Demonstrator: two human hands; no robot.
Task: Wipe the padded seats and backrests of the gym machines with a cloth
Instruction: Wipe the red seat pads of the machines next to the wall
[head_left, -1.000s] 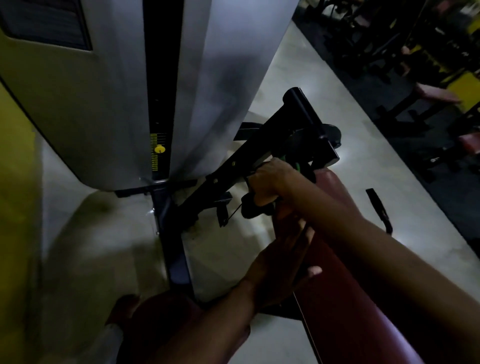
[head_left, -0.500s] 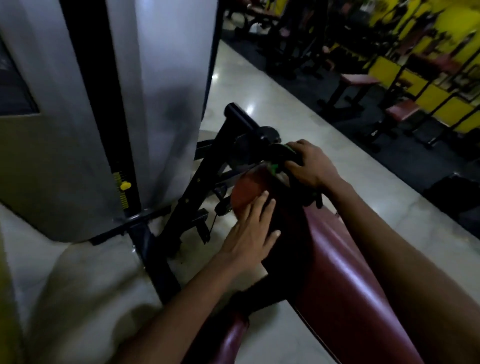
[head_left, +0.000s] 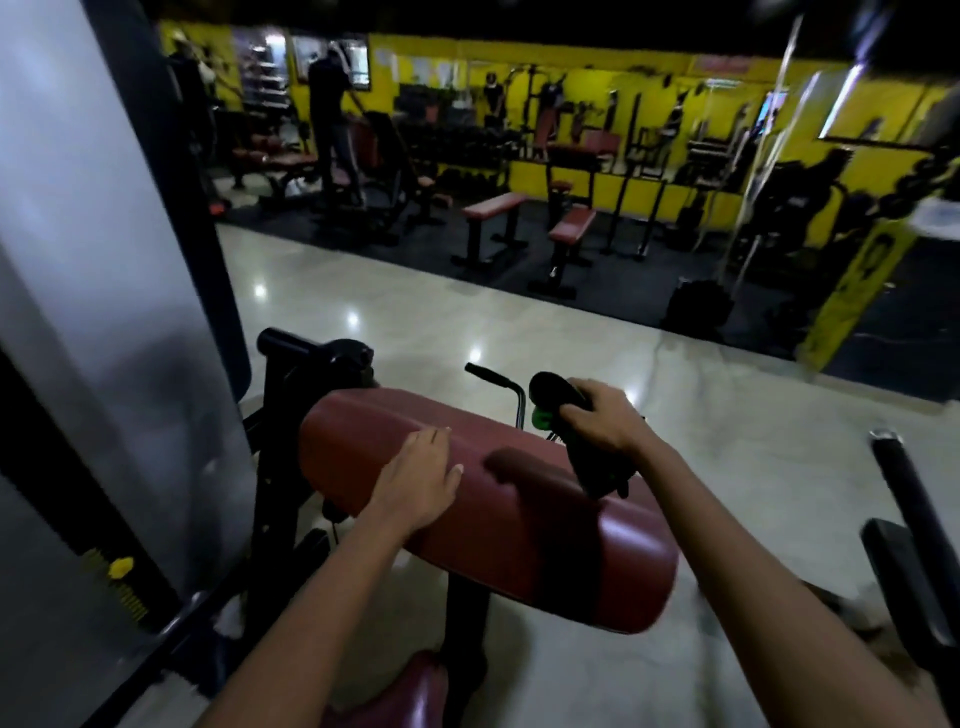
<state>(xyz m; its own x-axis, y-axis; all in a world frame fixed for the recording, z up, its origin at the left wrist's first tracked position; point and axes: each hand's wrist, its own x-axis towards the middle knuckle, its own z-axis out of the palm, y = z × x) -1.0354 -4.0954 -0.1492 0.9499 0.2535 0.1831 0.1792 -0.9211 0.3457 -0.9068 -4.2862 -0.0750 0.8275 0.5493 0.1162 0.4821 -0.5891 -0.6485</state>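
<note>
A red padded backrest (head_left: 498, 499) was seen in the middle of the head view, tilted and carried on a black frame (head_left: 275, 441) that stood just beside a tall grey weight-stack housing (head_left: 104, 322) on the left. The left hand (head_left: 415, 483) was laid flat on the upper face of the pad, its fingers straight and together, nothing being held in it. The right hand (head_left: 597, 421) was curled around a dark cloth (head_left: 587, 447) with a green patch near its top, and the cloth was held at the far right edge of the pad, its lower end hanging down against the pad's surface. A thin black handle (head_left: 493, 382) was seen rising just behind the pad, between the two hands. A yellow selector pin (head_left: 120, 567) was lodged in the slot of the housing at lower left. Part of a second red pad (head_left: 410, 696), apparently the seat, was visible at the bottom edge, below the backrest. A black padded bar (head_left: 914, 525) was seen at the right edge, well apart from the backrest. The pale polished floor (head_left: 571, 343) reflected ceiling lights, and beyond it red-topped benches (head_left: 493, 205) were set on dark matting before a yellow wall (head_left: 649, 88). A standing person (head_left: 330, 114) was made out far off at upper left, too dim for detail
</note>
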